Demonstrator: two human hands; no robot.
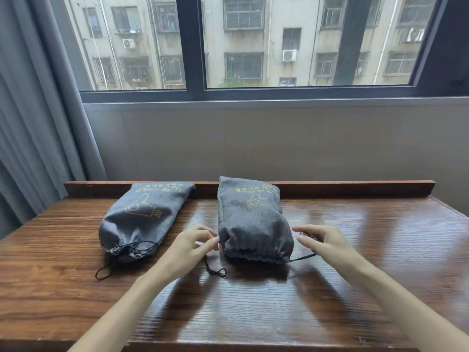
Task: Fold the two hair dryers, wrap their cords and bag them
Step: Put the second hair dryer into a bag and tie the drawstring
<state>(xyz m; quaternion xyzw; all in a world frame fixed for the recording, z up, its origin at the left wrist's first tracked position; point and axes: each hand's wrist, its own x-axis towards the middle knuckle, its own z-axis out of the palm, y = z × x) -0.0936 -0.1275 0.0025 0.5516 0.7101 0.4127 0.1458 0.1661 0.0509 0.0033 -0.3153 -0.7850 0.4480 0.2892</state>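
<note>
Two grey drawstring bags with yellow hair-dryer prints lie on the wooden table (253, 313). The left bag (142, 219) is bulging, its mouth cinched and its black cord bunched at the near end. The right bag (251, 224) is also bulging, its mouth gathered toward me. My left hand (193, 247) pinches the black drawstring (215, 270) at the mouth's left side. My right hand (327, 245) holds the other drawstring end (303, 257) on the right side. The hair dryers themselves are hidden inside the bags.
A raised wooden lip (355, 188) runs along the table's back edge against the wall under a window. A grey curtain (38, 123) hangs at the left. Bare tabletop lies to the right of the bags and in front of them.
</note>
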